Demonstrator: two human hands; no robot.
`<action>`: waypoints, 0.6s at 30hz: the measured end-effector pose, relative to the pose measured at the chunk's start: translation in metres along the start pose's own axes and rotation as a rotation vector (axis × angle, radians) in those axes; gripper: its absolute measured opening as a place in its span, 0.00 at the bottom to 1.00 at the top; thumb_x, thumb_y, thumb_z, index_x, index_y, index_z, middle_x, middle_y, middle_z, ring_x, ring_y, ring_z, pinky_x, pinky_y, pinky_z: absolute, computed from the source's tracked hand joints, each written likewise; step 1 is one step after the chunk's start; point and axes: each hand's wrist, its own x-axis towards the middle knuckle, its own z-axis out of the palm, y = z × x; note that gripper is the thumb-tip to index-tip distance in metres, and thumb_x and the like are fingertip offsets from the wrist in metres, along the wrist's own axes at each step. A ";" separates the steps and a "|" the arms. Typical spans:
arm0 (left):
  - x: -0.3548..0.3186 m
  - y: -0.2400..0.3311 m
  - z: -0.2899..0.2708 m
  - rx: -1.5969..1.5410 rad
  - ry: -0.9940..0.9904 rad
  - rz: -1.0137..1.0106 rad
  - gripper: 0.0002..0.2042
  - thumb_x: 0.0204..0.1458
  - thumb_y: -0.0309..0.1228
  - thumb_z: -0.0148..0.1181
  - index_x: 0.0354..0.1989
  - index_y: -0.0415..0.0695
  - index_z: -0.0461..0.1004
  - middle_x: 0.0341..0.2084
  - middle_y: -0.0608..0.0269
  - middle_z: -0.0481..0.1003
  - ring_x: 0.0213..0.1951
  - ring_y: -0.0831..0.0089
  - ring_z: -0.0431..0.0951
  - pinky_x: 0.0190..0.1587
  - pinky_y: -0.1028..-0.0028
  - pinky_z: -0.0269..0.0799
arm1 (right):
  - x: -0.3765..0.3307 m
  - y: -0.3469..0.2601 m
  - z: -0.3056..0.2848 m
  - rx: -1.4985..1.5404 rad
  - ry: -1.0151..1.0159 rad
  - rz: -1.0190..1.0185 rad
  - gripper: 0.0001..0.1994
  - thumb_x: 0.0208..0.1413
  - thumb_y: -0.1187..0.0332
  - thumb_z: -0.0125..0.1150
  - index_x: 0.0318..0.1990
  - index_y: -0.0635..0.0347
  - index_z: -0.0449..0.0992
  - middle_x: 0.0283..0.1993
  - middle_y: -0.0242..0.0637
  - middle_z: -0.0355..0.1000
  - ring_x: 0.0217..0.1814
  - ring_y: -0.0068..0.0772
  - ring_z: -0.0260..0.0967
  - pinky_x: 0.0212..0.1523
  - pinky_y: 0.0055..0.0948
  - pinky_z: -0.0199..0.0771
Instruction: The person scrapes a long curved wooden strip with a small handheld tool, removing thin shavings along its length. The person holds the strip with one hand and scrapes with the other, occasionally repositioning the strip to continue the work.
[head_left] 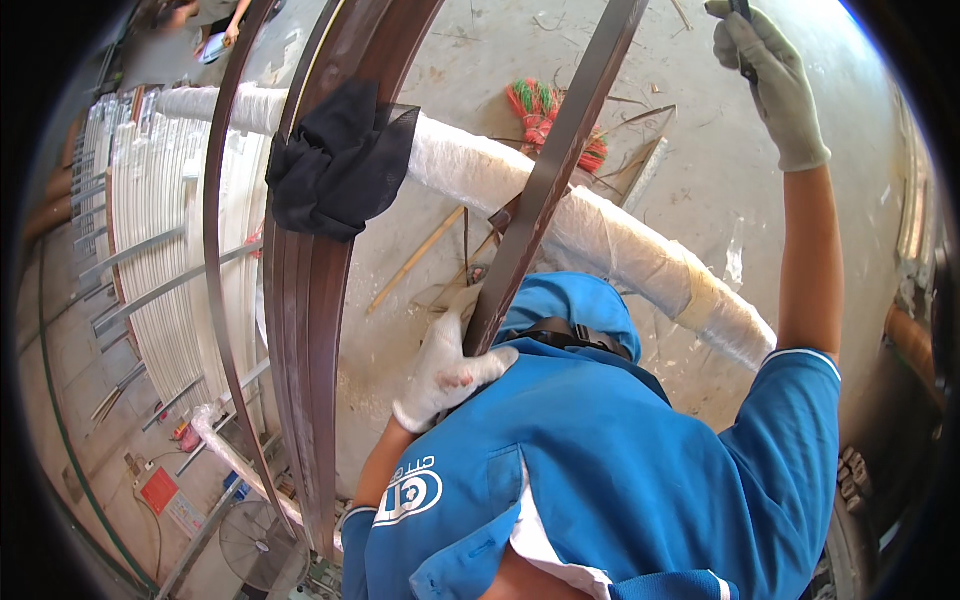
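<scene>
My left hand (448,372), in a white work glove, is closed around a long dark brown metal strip (565,140). The strip runs from my chest up and away over a white wrapped bar (640,250). My right hand (768,85), also gloved, is raised at arm's length at the upper right. It grips a small dark tool (741,12) whose shape is mostly hidden by the fingers. A blue polo shirt covers my chest and shoulders at the bottom of the view.
A bundle of curved brown strips (305,330) with a black cloth (340,165) draped over it leans left of my left hand. White strips (150,250) are stacked at far left. A green-and-red broom (540,105) lies on the concrete floor. A fan (255,545) stands at lower left.
</scene>
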 end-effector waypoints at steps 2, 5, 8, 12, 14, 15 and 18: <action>0.011 0.006 0.003 -0.016 -0.011 0.089 0.29 0.45 0.24 0.71 0.57 0.34 0.69 0.28 0.71 0.71 0.28 0.83 0.67 0.33 0.83 0.66 | -0.010 -0.002 0.004 0.180 -0.081 0.022 0.13 0.67 0.60 0.58 0.51 0.57 0.78 0.30 0.27 0.72 0.26 0.23 0.68 0.27 0.27 0.69; 0.019 0.011 0.006 -0.062 -0.023 0.119 0.30 0.44 0.26 0.72 0.58 0.34 0.69 0.28 0.72 0.69 0.28 0.82 0.66 0.34 0.80 0.66 | -0.025 0.001 0.017 0.289 -0.279 0.023 0.16 0.71 0.63 0.52 0.60 0.60 0.73 0.42 0.32 0.76 0.43 0.22 0.72 0.46 0.23 0.73; 0.020 0.012 0.005 0.065 -0.004 0.046 0.37 0.44 0.33 0.74 0.63 0.33 0.66 0.39 0.58 0.76 0.38 0.73 0.75 0.44 0.74 0.73 | -0.053 0.009 0.042 0.050 -0.048 -0.073 0.15 0.72 0.66 0.51 0.59 0.62 0.75 0.39 0.31 0.75 0.38 0.18 0.70 0.43 0.22 0.72; 0.021 0.008 0.003 0.007 -0.018 0.107 0.30 0.45 0.24 0.71 0.59 0.35 0.68 0.28 0.73 0.70 0.26 0.84 0.66 0.31 0.81 0.65 | -0.069 0.006 0.062 -0.213 -0.076 -0.042 0.13 0.71 0.69 0.52 0.58 0.58 0.77 0.41 0.30 0.77 0.39 0.16 0.71 0.39 0.22 0.74; 0.022 0.005 0.001 -0.018 -0.037 0.085 0.31 0.45 0.24 0.71 0.60 0.35 0.68 0.29 0.72 0.71 0.26 0.84 0.66 0.31 0.81 0.65 | -0.061 0.002 0.072 -0.362 -0.073 -0.217 0.18 0.66 0.73 0.55 0.61 0.50 0.75 0.38 0.27 0.78 0.37 0.19 0.74 0.35 0.22 0.75; 0.023 0.003 0.002 -0.017 -0.026 0.126 0.31 0.45 0.24 0.71 0.61 0.35 0.68 0.30 0.71 0.71 0.26 0.84 0.66 0.31 0.82 0.65 | -0.054 0.000 0.077 -0.501 -0.032 -0.304 0.15 0.63 0.72 0.58 0.56 0.53 0.76 0.36 0.30 0.77 0.34 0.24 0.74 0.33 0.26 0.75; 0.026 0.001 0.003 -0.018 -0.017 0.211 0.32 0.45 0.24 0.71 0.61 0.36 0.68 0.32 0.70 0.72 0.27 0.83 0.67 0.31 0.82 0.65 | -0.046 -0.010 0.093 -0.906 0.039 -0.533 0.15 0.58 0.71 0.62 0.53 0.55 0.76 0.32 0.33 0.74 0.30 0.32 0.74 0.32 0.30 0.75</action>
